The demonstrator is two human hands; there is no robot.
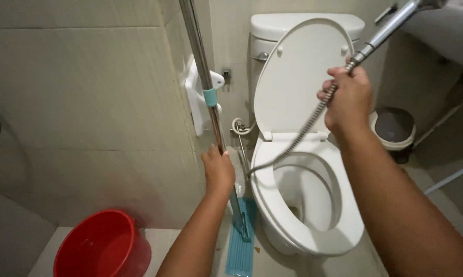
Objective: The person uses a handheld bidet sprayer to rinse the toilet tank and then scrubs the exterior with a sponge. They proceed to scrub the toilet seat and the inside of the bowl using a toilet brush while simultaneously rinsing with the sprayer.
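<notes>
My left hand (pixel 218 169) grips the metal pole of a flat mop (pixel 203 72), whose blue head (pixel 241 241) rests on the floor beside the toilet. My right hand (pixel 348 97) is raised in front of the open toilet lid (pixel 293 77) and holds a chrome spray handle (pixel 395 23) where its flexible metal hose (pixel 298 141) joins it. The hose runs down to the wall valve on the left of the white toilet (pixel 313 205), whose seat is down and whose bowl is open.
A red bucket (pixel 103 246) stands on the floor at lower left by the tiled wall. A small white bin with a dark lid (pixel 394 128) sits right of the toilet. A white wall holder (pixel 195 92) is behind the pole.
</notes>
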